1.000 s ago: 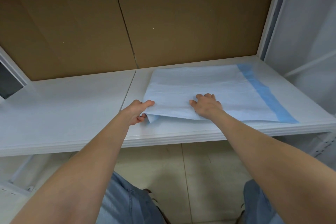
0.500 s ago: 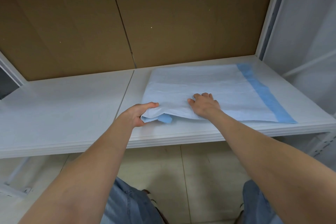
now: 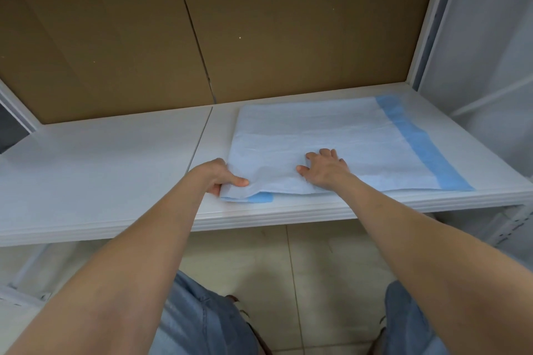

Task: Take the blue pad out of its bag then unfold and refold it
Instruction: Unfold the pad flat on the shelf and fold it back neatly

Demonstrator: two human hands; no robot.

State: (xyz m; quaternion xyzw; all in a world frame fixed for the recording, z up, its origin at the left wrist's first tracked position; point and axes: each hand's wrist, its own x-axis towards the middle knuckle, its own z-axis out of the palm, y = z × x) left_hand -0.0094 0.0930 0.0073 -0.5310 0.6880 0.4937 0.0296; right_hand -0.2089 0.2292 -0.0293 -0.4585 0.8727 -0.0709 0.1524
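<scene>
White shelf (image 3: 101, 158), two panels w/ a seam (image 3: 202, 135) running front to back, left of centre. Brown board backing (image 3: 288, 23) behind it, also split by a dark vertical joint. White upright post (image 3: 429, 8) at the right end, pale wall surface beyond that. Below the shelf's front lip: beige tiled floor (image 3: 331, 262).

Blue pad (image 3: 331, 130) lies flat on the right panel, out of any bag. It is pale blue, faintly creased, roughly square, w/ its near edge just back from the shelf lip. A darker blue band (image 3: 418, 141) runs along its right side, back to front. At the near-left corner the pad is doubled over: the top layer sits a bit raised, and a short darker blue strip (image 3: 261, 198) of the layer beneath peeks out under it.

Left grip (image 3: 219, 177) pinches that near-left corner, w/ the thumb (image 3: 238, 181) on top of the sheet and the fingers tucked under it, mostly hidden. Right grip (image 3: 326, 168) holds nothing: palm down, fingers spread, pressing on the pad near the middle of its front edge.

Both bare forearms reach in from the bottom and cover part of the shelf lip. Denim-clad legs (image 3: 196, 320) show at the bottom, over the tiles. Left half of the shelf carries only a soft glare.
</scene>
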